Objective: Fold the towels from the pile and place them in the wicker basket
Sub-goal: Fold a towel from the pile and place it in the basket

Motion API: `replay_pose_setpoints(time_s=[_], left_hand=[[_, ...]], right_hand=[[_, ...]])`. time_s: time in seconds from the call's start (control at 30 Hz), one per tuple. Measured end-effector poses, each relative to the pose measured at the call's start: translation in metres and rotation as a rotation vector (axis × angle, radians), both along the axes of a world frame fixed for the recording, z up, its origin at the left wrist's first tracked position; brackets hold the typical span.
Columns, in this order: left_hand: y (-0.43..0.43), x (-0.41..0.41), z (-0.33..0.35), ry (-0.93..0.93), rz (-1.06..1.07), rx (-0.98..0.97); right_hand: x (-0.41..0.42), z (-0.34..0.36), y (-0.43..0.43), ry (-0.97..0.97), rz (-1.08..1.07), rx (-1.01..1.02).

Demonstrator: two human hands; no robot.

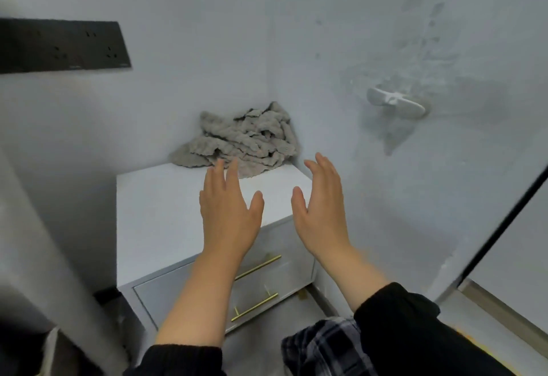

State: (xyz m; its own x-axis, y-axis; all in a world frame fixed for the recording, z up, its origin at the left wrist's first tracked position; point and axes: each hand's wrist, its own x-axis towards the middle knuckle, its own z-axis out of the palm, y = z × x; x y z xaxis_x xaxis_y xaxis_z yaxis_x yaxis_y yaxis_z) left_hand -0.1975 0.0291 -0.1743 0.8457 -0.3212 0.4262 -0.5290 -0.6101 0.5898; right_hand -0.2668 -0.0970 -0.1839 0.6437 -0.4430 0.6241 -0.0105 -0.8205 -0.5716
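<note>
Grey towels [240,141] lie in one crumpled pile at the far corner of the counter [160,212], pushed against both walls. Left hand [226,212]: over the counter's middle, fingers straight and spread, holding nothing; fingertips look just short of the pile's near edge, contact cannot be confirmed. Right hand [321,206]: over the counter's right edge, likewise flat and wide, thumb apart, empty. Basket: not in view. Judgement: the step in hand is the reach for a first towel; no folding is done yet. Risks: (1) the towels are tangled, so a grab at the near edge may drag several at once, or pull the whole pile toward the counter's front and off it; (2) the bare counter in front of the pile is small, so a spread towel may overhang and slide down past the drawer handles [258,266]; (3) with the basket out of sight, a loose fold could open while it is carried there. Take the top layer and lift before pulling.
</note>
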Motion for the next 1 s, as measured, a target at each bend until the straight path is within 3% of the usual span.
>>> replay_pose_setpoints(time_s=[0.1,0.2,0.57,0.87,1.0], left_hand=[[0.013,0.022,-0.025,0.169,0.099,0.042],[0.016,0.039,-0.039,0.291,0.146,0.214],[0.033,0.104,-0.082,0.362,0.127,0.657],[0.03,0.118,-0.086,0.338,0.105,0.619],[0.032,0.121,-0.086,0.336,0.095,0.592]], right_hand=[[0.031,-0.023,0.018,0.073,0.041,0.147],[0.051,-0.045,0.023,0.162,0.054,0.194],[0.149,-0.069,0.011,0.387,0.013,0.033],[0.248,-0.037,0.008,0.467,0.018,-0.397],[0.287,-0.027,-0.002,0.483,-0.039,-0.433]])
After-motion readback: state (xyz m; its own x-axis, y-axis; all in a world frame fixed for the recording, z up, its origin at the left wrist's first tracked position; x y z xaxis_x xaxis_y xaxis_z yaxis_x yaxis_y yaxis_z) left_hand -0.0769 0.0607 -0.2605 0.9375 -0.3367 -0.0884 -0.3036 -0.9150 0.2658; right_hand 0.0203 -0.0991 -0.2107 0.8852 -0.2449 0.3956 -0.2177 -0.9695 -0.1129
